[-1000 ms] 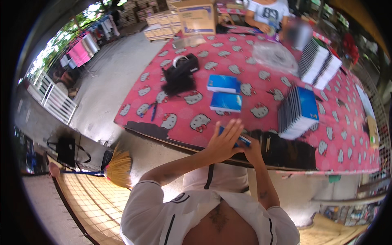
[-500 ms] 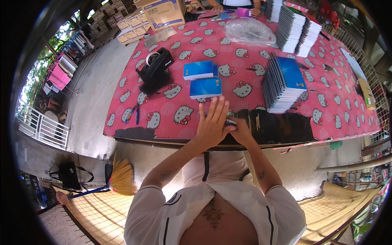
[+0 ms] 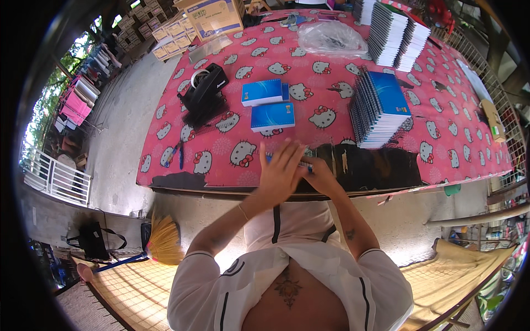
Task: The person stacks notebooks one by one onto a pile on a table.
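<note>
At the table's near edge, my left hand (image 3: 280, 168) lies with its fingers stretched out over a small thing, of which only slivers of blue and dark edge show. My right hand (image 3: 323, 176) is beside it, fingers curled and closed at that thing's right end; most of what it grips is hidden. Just beyond my hands are a small blue-covered pad (image 3: 273, 116) and another blue pad stack (image 3: 261, 91). To the right stands a pile of wire-bound blue notebooks (image 3: 386, 96). Blue-handled pliers (image 3: 181, 155) lie to the left.
A black tape dispenser (image 3: 207, 91) stands left, dark wire binding coils (image 3: 205, 116) beside it. A clear plastic bag (image 3: 333, 38) and tall spiral notebook stacks (image 3: 387, 36) are farther back. A cardboard box (image 3: 212, 19) stands at the far left; a broom (image 3: 164, 240) is below the table.
My left hand's fingers have shifted slightly over the thing, and my right hand stays closed beside it. The whole view has shifted a little; the far person's hands have mostly left the picture.
</note>
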### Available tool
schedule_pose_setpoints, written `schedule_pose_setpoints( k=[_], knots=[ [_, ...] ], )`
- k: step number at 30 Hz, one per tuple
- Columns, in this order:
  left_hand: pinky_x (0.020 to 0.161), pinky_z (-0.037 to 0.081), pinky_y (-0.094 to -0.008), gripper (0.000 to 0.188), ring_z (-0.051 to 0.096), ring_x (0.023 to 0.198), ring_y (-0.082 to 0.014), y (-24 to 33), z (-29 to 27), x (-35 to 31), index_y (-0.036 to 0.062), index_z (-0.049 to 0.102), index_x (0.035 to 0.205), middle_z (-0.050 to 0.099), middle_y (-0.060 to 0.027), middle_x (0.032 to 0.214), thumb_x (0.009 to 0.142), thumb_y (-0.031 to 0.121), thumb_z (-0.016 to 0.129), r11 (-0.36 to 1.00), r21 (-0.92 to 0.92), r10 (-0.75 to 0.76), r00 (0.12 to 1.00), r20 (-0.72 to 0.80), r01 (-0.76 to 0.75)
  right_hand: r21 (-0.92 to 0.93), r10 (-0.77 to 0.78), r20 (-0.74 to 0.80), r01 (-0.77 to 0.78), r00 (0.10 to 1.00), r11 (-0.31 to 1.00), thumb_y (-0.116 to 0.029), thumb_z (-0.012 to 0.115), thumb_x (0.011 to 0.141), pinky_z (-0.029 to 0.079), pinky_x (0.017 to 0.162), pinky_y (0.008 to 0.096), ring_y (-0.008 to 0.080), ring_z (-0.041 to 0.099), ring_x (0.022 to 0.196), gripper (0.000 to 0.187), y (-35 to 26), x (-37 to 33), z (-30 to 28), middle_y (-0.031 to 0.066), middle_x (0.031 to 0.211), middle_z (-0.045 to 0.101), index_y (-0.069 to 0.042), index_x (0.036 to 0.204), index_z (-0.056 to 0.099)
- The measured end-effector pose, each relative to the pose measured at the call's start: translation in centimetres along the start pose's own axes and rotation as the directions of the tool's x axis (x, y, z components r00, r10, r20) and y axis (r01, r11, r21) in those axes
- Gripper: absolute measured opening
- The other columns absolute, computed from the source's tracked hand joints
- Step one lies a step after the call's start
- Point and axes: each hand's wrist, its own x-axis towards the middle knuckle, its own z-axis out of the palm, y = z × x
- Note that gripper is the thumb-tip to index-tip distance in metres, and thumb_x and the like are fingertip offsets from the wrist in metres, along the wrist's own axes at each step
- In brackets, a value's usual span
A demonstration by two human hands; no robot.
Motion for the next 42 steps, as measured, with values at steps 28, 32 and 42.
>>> schedule_pose_setpoints(
  k=[28,32,42],
  knots=[
    [0.088,0.052,-0.041,0.039,0.063,0.111,-0.0283,6.3,-6.0,20.4,0.0051,0.064,0.127,0.062,-0.0185,0.124,0.091,0.017,0.071,0.872,-0.353,0.196,0.903,-0.383,-0.339,0.161,-0.183,-0.528,0.309,0.829,0.937,-0.005,0.067,0.089,0.051,0.083,0.0298,0.016,0.063,0.097,0.06,-14.6,-0.2,-15.0,0.0084,0.112,0.067,-0.003,0.146,0.047],
    [0.095,0.047,-0.0433,0.038,0.056,0.115,-0.0329,4.5,-1.0,28.0,0.0084,0.068,0.125,0.056,-0.0183,0.13,0.09,0.025,0.071,0.818,-0.532,0.078,0.959,-0.273,-0.217,0.265,-0.107,-0.498,0.269,0.86,0.926,0.002,0.061,0.089,0.051,0.081,0.026,0.0123,0.062,0.094,0.057,-14.1,2.6,-22.2,0.0064,0.111,0.066,-0.003,0.144,0.049],
    [0.102,0.041,-0.0449,0.042,0.054,0.116,-0.0382,3.5,7.8,28.4,0.0024,0.063,0.124,0.06,-0.0182,0.124,0.093,0.031,0.064,0.862,-0.501,-0.183,0.874,-0.45,-0.077,-0.111,0.049,-0.514,-0.123,0.856,0.986,-0.02,0.069,0.087,0.046,0.101,0.0362,0.0259,0.056,0.122,0.05,-5.6,4.5,-27.3,0.0184,0.135,0.057,-0.003,0.133,0.061]
  ],
)
